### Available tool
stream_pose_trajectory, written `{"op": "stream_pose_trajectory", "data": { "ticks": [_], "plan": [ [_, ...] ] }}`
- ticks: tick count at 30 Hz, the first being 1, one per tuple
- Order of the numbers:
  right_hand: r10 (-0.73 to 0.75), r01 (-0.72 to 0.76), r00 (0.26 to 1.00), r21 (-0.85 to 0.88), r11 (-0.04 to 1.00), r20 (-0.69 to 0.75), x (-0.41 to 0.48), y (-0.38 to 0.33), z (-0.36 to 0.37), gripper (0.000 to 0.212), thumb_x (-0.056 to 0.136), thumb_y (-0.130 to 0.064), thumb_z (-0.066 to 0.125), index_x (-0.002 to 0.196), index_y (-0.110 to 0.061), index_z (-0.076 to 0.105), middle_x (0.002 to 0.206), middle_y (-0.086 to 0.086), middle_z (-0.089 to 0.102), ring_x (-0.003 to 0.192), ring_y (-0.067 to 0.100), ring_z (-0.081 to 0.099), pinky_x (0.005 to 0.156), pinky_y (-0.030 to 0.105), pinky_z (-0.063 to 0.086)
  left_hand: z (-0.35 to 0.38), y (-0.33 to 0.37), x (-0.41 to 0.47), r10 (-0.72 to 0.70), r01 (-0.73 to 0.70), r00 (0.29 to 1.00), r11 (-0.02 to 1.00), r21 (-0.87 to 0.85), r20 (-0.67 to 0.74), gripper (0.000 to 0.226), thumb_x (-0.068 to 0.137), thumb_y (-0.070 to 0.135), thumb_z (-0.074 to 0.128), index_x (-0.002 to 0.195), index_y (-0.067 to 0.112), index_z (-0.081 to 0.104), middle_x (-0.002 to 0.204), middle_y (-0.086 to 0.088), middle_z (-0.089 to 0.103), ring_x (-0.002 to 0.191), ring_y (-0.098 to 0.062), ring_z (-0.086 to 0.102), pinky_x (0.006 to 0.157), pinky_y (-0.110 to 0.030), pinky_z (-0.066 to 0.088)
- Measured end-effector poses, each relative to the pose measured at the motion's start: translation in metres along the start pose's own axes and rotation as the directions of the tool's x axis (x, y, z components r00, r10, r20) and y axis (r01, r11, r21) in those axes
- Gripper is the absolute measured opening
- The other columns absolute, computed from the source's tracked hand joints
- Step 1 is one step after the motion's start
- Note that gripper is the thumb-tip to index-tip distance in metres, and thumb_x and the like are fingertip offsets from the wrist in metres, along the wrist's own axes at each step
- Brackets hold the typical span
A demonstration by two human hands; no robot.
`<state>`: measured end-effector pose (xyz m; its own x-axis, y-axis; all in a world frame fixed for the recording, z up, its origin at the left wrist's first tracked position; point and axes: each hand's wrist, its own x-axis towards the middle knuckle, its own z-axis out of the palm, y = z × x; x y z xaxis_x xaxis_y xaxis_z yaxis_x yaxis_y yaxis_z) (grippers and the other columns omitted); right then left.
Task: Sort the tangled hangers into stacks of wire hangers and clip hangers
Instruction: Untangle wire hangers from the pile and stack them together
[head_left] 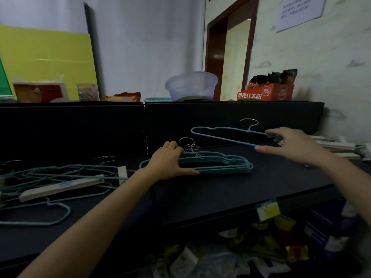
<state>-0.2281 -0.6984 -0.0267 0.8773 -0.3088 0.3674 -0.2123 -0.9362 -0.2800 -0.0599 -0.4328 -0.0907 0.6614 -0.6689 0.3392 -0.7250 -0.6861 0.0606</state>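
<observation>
My right hand (295,146) holds one teal wire hanger (220,135) by its right end, tilted in the air above the dark shelf (271,183). Below it lies a neat stack of teal wire hangers (222,164); my left hand (167,162) rests flat on the stack's left end, fingers spread. At the left, a tangled pile of teal wire hangers (50,175) lies mixed with a white clip hanger (60,187). White clip hangers (339,145) lie stacked at the far right, partly hidden behind my right hand.
A dark back panel (220,115) rises behind the shelf. On top of it stand a clear plastic bowl (190,85), an orange snack box (265,93) and a tissue pack (40,91). Packaged goods fill the space below the shelf's front edge (241,255).
</observation>
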Motion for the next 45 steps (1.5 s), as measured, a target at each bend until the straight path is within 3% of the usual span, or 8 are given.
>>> {"op": "stream_pose_trajectory", "data": {
  "ticks": [7, 13, 18, 22, 27, 30, 37, 45],
  "plan": [
    [-0.066, 0.065, 0.998, 0.055, 0.996, 0.021, 0.021, 0.009, 0.017, 0.103, 0.053, -0.077, 0.048, 0.136, -0.016, 0.044, 0.135, 0.005, 0.050, 0.115, 0.019, 0.052, 0.086, 0.030, 0.041, 0.024, 0.009, 0.027, -0.032, 0.033, 0.999, 0.999, -0.002, 0.038, 0.094, 0.062, 0.081, 0.051, 0.129, 0.015, 0.045, 0.121, -0.003, 0.045, 0.111, -0.020, 0.041, 0.096, -0.033, 0.038],
    [-0.154, 0.147, 0.984, 0.079, 0.986, 0.084, 0.037, -0.002, 0.036, 0.105, 0.053, -0.080, 0.045, 0.138, -0.018, 0.042, 0.136, 0.002, 0.049, 0.118, 0.017, 0.050, 0.095, 0.036, 0.044, 0.018, 0.002, 0.025, -0.024, 0.017, 0.989, 0.999, 0.042, 0.148, 0.096, 0.066, 0.080, 0.048, 0.137, 0.017, 0.037, 0.134, -0.002, 0.041, 0.120, -0.020, 0.039, 0.099, -0.034, 0.036],
    [-0.234, 0.226, 0.959, 0.065, 0.972, 0.163, 0.050, -0.017, 0.065, 0.097, 0.063, -0.078, 0.044, 0.140, -0.020, 0.037, 0.138, -0.001, 0.045, 0.123, 0.016, 0.045, 0.098, 0.037, 0.042, -0.016, -0.030, -0.010, -0.010, -0.002, 0.987, 0.997, 0.078, 0.162, 0.065, 0.081, 0.063, 0.050, 0.130, 0.020, 0.047, 0.128, 0.000, 0.050, 0.115, -0.016, 0.046, 0.092, -0.032, 0.045],
    [-0.289, 0.283, 0.935, 0.056, 0.957, 0.208, 0.062, -0.026, 0.089, 0.086, 0.074, -0.069, 0.050, 0.142, -0.020, 0.034, 0.142, 0.000, 0.042, 0.125, 0.016, 0.042, 0.100, 0.034, 0.039, -0.041, -0.063, -0.047, -0.109, 0.101, 0.992, 0.988, 0.115, 0.059, 0.039, 0.085, 0.052, 0.053, 0.112, 0.025, 0.059, 0.106, 0.007, 0.058, 0.100, -0.011, 0.052, 0.080, -0.028, 0.048],
    [-0.289, 0.297, 0.892, 0.031, 0.954, 0.347, 0.071, -0.029, 0.106, 0.085, 0.077, -0.067, 0.052, 0.145, -0.022, 0.028, 0.146, 0.000, 0.037, 0.130, 0.017, 0.037, 0.104, 0.034, 0.035, -0.065, -0.096, -0.080, -0.259, 0.258, 0.966, 0.963, 0.074, 0.007, 0.033, 0.086, 0.045, 0.056, 0.108, 0.022, 0.061, 0.097, 0.010, 0.056, 0.088, -0.007, 0.051, 0.077, -0.026, 0.048],
    [-0.313, 0.307, 0.886, 0.074, 0.949, 0.343, 0.077, -0.037, 0.103, 0.082, 0.077, -0.063, 0.056, 0.142, -0.020, 0.034, 0.145, 0.001, 0.039, 0.129, 0.018, 0.039, 0.106, 0.034, 0.035, -0.073, -0.112, -0.098, -0.327, 0.328, 0.945, 0.943, 0.062, -0.026, 0.031, 0.085, 0.043, 0.058, 0.107, 0.021, 0.063, 0.097, 0.008, 0.058, 0.089, -0.010, 0.053, 0.080, -0.030, 0.050],
    [-0.506, 0.486, 0.847, 0.148, 0.861, 0.164, 0.076, -0.118, 0.104, 0.055, 0.086, -0.046, 0.057, 0.134, -0.022, 0.046, 0.136, -0.001, 0.048, 0.121, 0.016, 0.045, 0.100, 0.035, 0.040, -0.092, -0.160, -0.154, -0.430, 0.439, 0.894, 0.896, 0.063, -0.125, 0.034, 0.086, 0.042, 0.057, 0.111, 0.019, 0.062, 0.108, 0.002, 0.062, 0.099, -0.015, 0.054, 0.083, -0.031, 0.048],
    [-0.609, 0.579, 0.768, 0.193, 0.792, 0.197, 0.059, -0.240, 0.129, 0.050, 0.087, -0.045, 0.055, 0.133, -0.026, 0.047, 0.131, -0.006, 0.052, 0.119, 0.012, 0.048, 0.099, 0.038, 0.043, -0.113, -0.234, -0.218, -0.495, 0.509, 0.856, 0.858, 0.076, -0.148, 0.035, 0.086, 0.043, 0.057, 0.111, 0.019, 0.062, 0.108, 0.002, 0.062, 0.098, -0.015, 0.053, 0.081, -0.032, 0.047]
  ]
}}
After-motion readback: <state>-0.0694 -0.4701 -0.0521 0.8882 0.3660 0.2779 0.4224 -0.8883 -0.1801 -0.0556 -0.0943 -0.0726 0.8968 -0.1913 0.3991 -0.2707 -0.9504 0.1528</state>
